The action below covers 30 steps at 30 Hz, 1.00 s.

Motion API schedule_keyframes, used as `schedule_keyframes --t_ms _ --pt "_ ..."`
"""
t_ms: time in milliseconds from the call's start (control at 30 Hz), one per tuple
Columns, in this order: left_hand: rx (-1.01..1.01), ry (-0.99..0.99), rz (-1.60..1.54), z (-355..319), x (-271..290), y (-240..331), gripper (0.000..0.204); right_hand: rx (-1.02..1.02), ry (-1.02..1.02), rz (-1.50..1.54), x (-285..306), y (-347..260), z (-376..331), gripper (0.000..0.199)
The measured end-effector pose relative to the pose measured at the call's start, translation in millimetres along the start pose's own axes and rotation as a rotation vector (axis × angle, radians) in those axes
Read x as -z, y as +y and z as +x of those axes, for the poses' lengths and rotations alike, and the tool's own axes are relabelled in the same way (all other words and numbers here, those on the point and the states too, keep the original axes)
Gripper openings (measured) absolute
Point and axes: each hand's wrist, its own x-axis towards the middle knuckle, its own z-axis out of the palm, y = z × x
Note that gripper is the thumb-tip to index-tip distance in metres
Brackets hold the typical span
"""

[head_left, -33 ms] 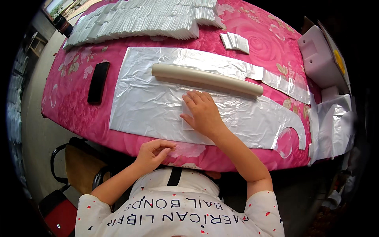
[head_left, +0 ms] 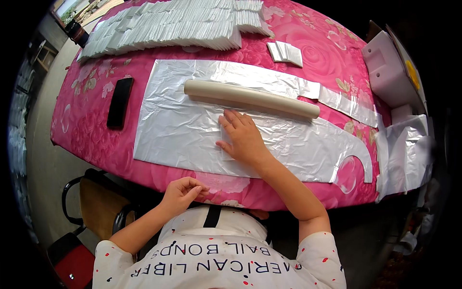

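A large silvery-white plastic sheet (head_left: 173, 130), shaped like a flattened bag with a curved cut-out at its right end, lies on the table. Across its upper half rests a beige tube (head_left: 250, 98). My right hand (head_left: 244, 139) is laid flat on the sheet below the tube, fingers spread, palm down. Under it a small pale square piece (head_left: 225, 153) shows partly; the hand hides the rest. Close to the near table edge, my left hand (head_left: 184, 194) hovers with its fingers curled in toward the thumb, and nothing shows in it.
A black phone (head_left: 120, 102) lies left of the sheet. Stacks of folded white plastic (head_left: 163, 26) fill the far left, with a small folded packet (head_left: 285, 53) to their right. A white foam box (head_left: 392, 62) stands at the right. A chair (head_left: 102, 200) is at lower left.
My right hand has shifted very slightly left on the sheet. My left hand has moved a little left and down. The sheet and tube lie as before.
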Motion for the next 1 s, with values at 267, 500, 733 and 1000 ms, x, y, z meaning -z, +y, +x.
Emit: schedule_keyframes --t_ms 267,500,733,1000 --pt "0.424 0.387 -0.382 -59.4 2.4 -21.0 0.014 -0.053 -0.156 0.228 -57.0 -98.9 -12.9 0.071" --pt "0.175 0.354 0.404 -56.7 23.0 -28.0 0.014 0.312 -0.452 0.495 -35.1 -134.0 -17.1 0.056" --pt "-0.162 0.183 0.596 -31.6 9.7 28.1 0.015 0.321 -0.369 0.687 23.3 -32.0 -5.7 0.01" --pt "-0.125 0.093 0.549 -25.0 -2.1 23.2 0.017 -0.619 0.518 0.886 78.2 164.5 62.1 0.015"
